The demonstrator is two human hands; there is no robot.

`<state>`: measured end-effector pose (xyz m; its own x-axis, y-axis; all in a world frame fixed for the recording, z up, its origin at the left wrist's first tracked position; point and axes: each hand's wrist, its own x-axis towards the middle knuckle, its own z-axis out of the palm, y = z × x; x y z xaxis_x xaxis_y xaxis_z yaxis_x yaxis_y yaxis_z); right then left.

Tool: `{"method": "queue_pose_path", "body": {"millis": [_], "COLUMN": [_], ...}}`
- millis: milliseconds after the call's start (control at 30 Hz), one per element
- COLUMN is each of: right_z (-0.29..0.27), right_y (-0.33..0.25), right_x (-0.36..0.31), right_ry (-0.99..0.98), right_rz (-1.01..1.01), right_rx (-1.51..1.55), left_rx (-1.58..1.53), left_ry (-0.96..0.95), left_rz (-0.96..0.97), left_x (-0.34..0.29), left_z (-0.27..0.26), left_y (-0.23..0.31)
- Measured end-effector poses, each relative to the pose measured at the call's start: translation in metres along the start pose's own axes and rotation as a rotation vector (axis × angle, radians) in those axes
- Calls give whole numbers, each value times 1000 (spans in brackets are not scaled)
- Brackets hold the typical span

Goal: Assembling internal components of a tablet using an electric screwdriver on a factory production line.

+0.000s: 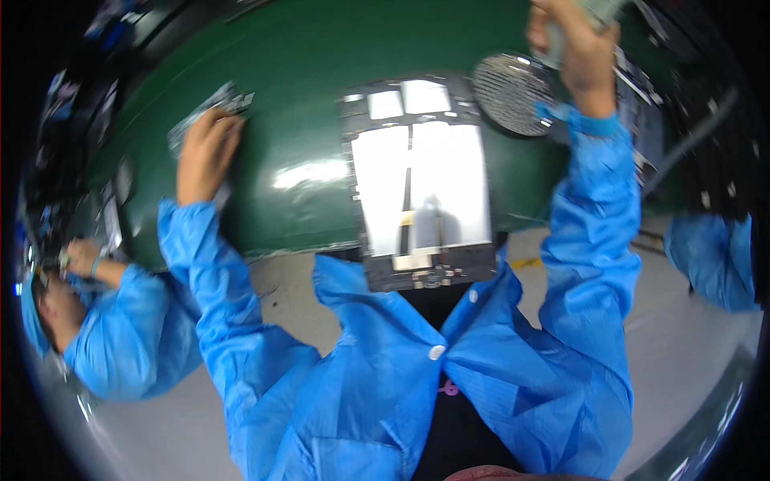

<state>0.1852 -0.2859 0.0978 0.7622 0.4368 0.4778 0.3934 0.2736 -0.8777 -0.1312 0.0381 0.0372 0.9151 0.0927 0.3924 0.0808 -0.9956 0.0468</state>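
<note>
An opened tablet-like device point(420, 184) with large white panels in a dark frame lies before me, its near end over the table's edge. On its left, my left hand point(208, 152) rests with bent fingers on a crinkled clear plastic bag point(189, 127) with small pieces in or beside it. At the far right, my right hand point(584, 58) is wrapped round a pale grey-green object point(597, 11); its shape is cut off by the frame and blurred, so its kind is unclear. Below that hand sits a round dish with a ridged metallic surface point(513, 92).
The green tabletop point(297, 64) runs across the view. Dark clutter and a grey cable point(694, 136) stand at the right. A co-worker in blue point(128, 337) works at the left; another blue sleeve point(710, 260) shows at the right.
</note>
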Motion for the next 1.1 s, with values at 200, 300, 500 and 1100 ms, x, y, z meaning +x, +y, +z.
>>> {"method": "queue_pose_path", "body": {"millis": [200,300,500,1100], "right_z": [5,6,4,-28], "right_y": [8,11,26,27], "right_x": [-2,-9,-11,10], "right_ry": [-162,-210,-286,120], "right_rz": [53,62,55,41], "right_rx": [131,147,97,321], "left_rx": [-536,-834,-994,-1013], "left_ry": [333,309,199,148], "left_rz": [-350,-333,-324,-390], "left_x": [24,77,92,81], "left_z": [24,48,90,84], "left_y": [32,73,70,65]}}
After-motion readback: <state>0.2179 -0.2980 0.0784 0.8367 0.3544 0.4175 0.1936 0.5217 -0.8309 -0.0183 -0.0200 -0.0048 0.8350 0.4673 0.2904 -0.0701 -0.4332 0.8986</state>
